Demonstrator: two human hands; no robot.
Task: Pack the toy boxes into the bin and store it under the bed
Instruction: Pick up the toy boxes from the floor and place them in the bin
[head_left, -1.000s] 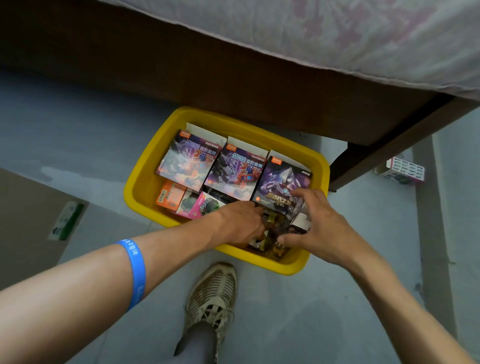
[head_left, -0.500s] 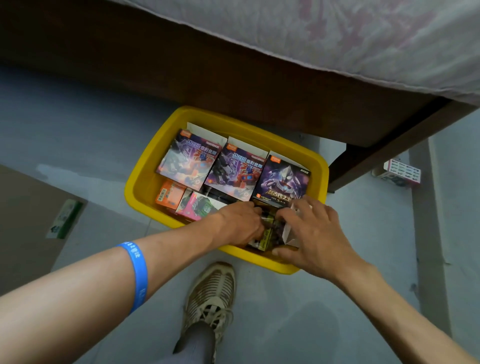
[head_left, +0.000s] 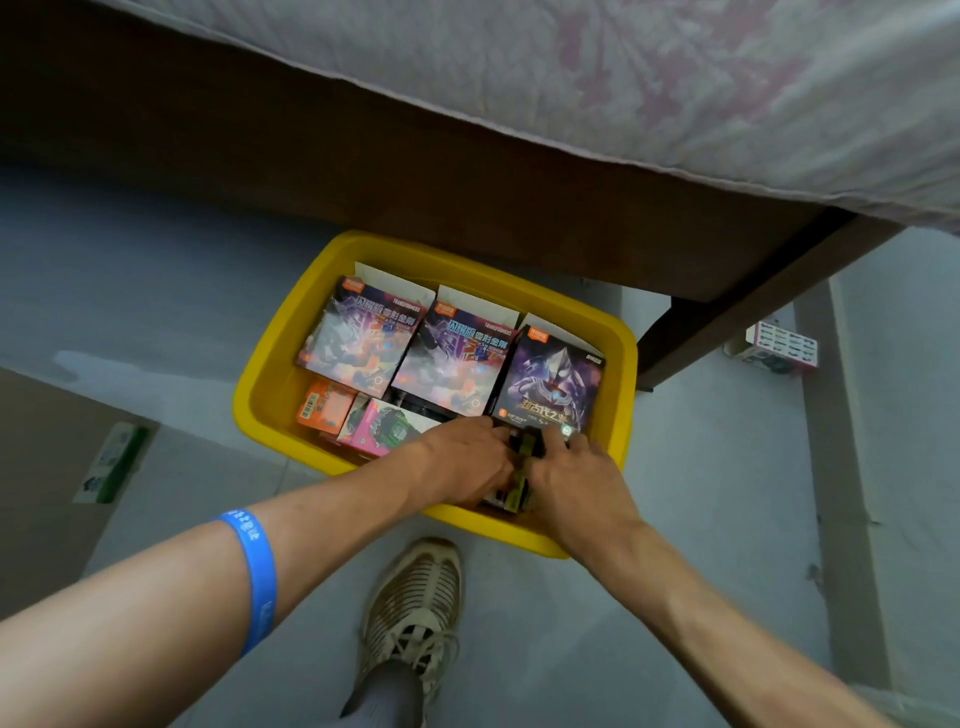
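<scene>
A yellow bin (head_left: 260, 400) stands on the floor just in front of the bed's dark wooden rail (head_left: 467, 197). Along its far side lie two Transformers boxes (head_left: 358, 338) and a purple toy box (head_left: 550, 379). An orange box (head_left: 324, 408) and a pink box (head_left: 384, 428) lie nearer me. My left hand (head_left: 462, 462) and my right hand (head_left: 571, 478) meet in the bin's near right corner. Both grip a small dark and yellow toy box (head_left: 522, 467) from either side. My hands hide most of it.
The mattress (head_left: 675, 78) overhangs the rail, and a bed leg (head_left: 727, 332) slants down right of the bin. Flat cardboard (head_left: 41, 467) lies on the floor at left. A small white and pink box (head_left: 779, 343) sits beyond the leg. My shoe (head_left: 415, 597) is just before the bin.
My right hand has slid left from the purple box's corner until it meets my left hand over the small box. The bin stays where it was.
</scene>
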